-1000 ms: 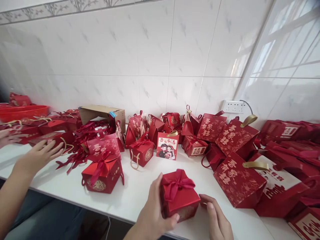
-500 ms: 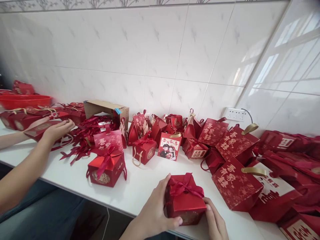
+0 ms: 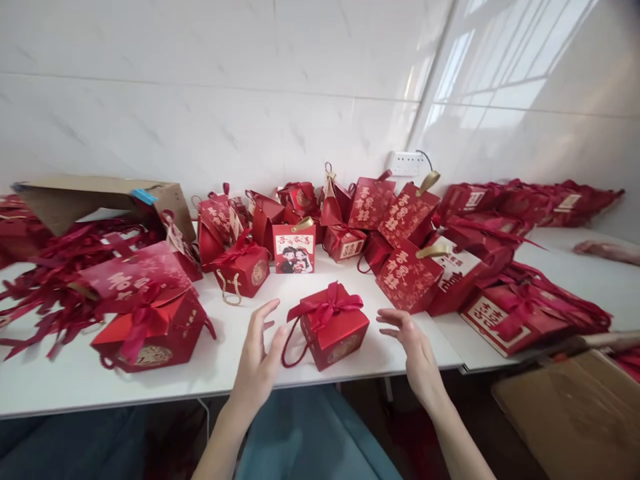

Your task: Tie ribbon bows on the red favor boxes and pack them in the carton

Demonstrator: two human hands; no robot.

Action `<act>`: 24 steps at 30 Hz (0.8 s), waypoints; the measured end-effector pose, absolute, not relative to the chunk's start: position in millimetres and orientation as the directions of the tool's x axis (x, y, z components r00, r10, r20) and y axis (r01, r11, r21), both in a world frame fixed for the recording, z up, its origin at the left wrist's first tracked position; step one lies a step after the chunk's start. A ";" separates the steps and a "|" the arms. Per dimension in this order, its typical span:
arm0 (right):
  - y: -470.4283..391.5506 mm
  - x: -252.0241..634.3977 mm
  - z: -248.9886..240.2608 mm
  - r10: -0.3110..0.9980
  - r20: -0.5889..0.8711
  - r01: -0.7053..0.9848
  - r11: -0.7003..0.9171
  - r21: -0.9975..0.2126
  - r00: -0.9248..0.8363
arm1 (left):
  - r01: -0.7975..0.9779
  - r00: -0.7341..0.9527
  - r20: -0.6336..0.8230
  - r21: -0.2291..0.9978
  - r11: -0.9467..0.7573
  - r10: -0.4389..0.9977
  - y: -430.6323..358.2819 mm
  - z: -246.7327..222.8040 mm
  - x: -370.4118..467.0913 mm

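A red gift box (image 3: 340,333) with a ribbon bow on its lid and a dark red cord handle stands near the table's front edge. My left hand (image 3: 260,353) hovers just left of it, fingers apart, close to the cord loop. On the other side my right hand (image 3: 410,340) is held in the air with its fingers spread. Neither hand appears to touch the box. Further left sits a larger-looking red gift box (image 3: 160,333) with a bow and a gold round emblem. A small red box with a gold cord (image 3: 247,270) is behind.
A card with a cartoon couple (image 3: 295,257) stands mid-table among several red boxes. Loose red ribbons (image 3: 65,280) lie by an open cardboard box (image 3: 115,193). More red boxes (image 3: 520,307) are piled at right, above a cardboard carton (image 3: 575,407) below table height.
Both hands have let go of the ribboned gift box, which now stands turned on the table with its cord showing. The view has swung right, leaving the neighbour's hands out of frame.
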State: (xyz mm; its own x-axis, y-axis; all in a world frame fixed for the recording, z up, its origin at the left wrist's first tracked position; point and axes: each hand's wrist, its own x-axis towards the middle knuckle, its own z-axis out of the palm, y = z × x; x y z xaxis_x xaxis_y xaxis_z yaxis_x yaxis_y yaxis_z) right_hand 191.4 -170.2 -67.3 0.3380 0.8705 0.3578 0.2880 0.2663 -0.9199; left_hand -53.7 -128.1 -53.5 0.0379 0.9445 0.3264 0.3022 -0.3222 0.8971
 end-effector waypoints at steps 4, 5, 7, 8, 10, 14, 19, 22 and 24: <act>-166.0 187.4 -49.7 0.875 0.409 0.368 0.302 -0.879 0.260 | 0.424 0.018 0.396 0.828 -0.366 0.918 -124.0 -36.5 -43.3; -162.6 185.5 -45.2 0.875 0.423 0.397 0.310 -0.864 0.236 | 0.450 0.013 0.417 0.809 -0.378 0.909 -122.5 -33.9 -39.6; -155.5 181.8 -36.4 0.876 0.434 0.438 0.312 -0.843 0.211 | 0.492 0.013 0.473 0.764 -0.418 0.881 -118.8 -30.3 -33.0; -152.9 180.0 -32.2 0.880 0.428 0.449 0.303 -0.841 0.207 | 0.510 0.033 0.509 0.731 -0.453 0.860 -117.1 -29.0 -30.3; -151.7 176.4 -24.3 0.888 0.418 0.484 0.285 -0.827 0.193 | 0.534 0.122 0.575 0.649 -0.542 0.809 -115.4 -27.0 -26.5; -167.2 170.2 -14.6 0.884 0.463 0.621 0.326 -0.713 0.069 | 0.530 0.330 0.612 0.510 -0.677 0.719 -126.0 -27.7 -23.2; -183.4 181.7 -26.1 0.882 0.463 0.646 0.404 -0.647 -0.088 | 0.426 0.315 0.714 0.482 -0.765 0.625 -162.7 -31.1 -22.9; -184.3 197.8 -39.1 0.817 0.536 0.602 0.323 -0.730 0.212 | 0.162 0.102 0.805 0.566 -0.808 0.584 -174.2 -25.6 -21.5; -185.7 205.9 -44.9 0.729 0.535 0.502 0.300 -0.811 0.428 | 0.114 -0.050 0.815 0.579 -0.808 0.577 -168.8 -21.2 -19.5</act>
